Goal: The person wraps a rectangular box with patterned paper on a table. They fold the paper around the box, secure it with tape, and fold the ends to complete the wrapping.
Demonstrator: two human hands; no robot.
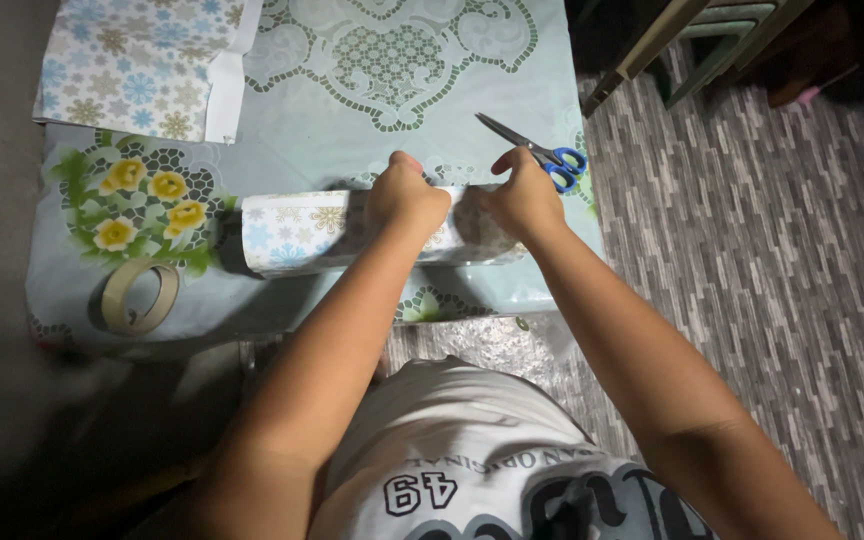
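Your left hand (pixel 407 196) and right hand (pixel 524 197) both close around the snowflake-patterned paper roll (pixel 297 231), pale with blue and tan flakes, lying across the table (pixel 352 120) between tape ring (pixel 138 296) and scissors (pixel 537 151).

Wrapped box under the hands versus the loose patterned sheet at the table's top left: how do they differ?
The wrapped box is a raised, long block near the front edge; the loose sheet lies flat at the far corner. The left hand and right hand press on the box; nothing touches the sheet. The sheet shows a plain white edge; the box does not. Both carry the same pale snowflake pattern.
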